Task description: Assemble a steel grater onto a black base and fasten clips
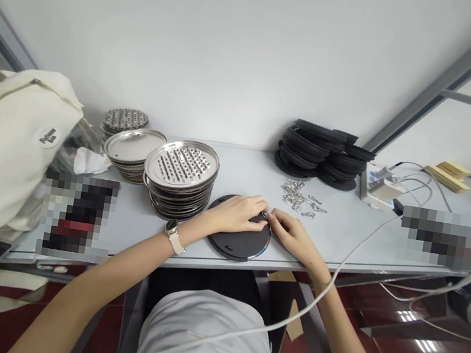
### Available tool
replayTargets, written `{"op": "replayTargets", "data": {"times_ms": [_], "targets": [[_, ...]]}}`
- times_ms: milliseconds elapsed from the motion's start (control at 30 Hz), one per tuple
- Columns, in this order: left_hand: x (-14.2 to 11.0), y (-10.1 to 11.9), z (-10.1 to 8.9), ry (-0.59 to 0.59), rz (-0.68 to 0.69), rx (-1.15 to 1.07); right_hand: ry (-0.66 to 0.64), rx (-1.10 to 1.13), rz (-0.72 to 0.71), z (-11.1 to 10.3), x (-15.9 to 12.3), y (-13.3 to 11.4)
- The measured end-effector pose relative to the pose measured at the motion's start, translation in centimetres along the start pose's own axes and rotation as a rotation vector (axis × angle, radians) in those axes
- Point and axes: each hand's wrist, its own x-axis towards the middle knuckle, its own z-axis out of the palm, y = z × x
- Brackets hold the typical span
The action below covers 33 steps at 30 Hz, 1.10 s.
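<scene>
A round black disc (234,241) lies near the table's front edge, with a small slot near its lower side and a shiny curved rim on the right. My left hand (236,215), with a watch on its wrist, lies over the disc, its fingers bent and gripping near the right edge. My right hand (295,237) is closed in a pinch on a small metal clasp (265,214) at that edge. Whether the clasp passes through the disc, I cannot tell. Behind my right hand is a loose pile of small metal clasps and rings (297,197).
Left of the disc stand stacks of metal grater plates (181,168) and plain metal plates (133,145). Stacked black discs (311,147) are by the wall. A white cable (339,270) crosses over my right forearm. A cream bag (8,146) and a power strip (377,187) flank the workspace.
</scene>
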Motion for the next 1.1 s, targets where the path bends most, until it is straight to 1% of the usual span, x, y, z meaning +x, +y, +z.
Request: {"op": "replayTargets", "data": {"times_ms": [267, 467, 700, 967, 1100], "targets": [[0.0, -0.4, 0.1, -0.001, -0.012, -0.09, -0.003, 0.017, -0.004, 0.0, -0.1, 0.0], [0.2, -0.7, 0.0, -0.034, -0.032, -0.179, 0.002, 0.005, -0.005, 0.0, 0.0, -0.2], [0.1, -0.6, -0.2, -0.064, -0.051, -0.207, 0.001, -0.009, -0.03, 0.0, 0.0, -0.1], [0.2, -1.0, -0.1, -0.051, -0.041, -0.284, -0.006, -0.034, -0.052, 0.0, 0.0, -0.3], [0.2, -1.0, -0.1, -0.043, -0.019, -0.301, -0.003, -0.011, -0.031, -0.1, -0.1, -0.4]]}}
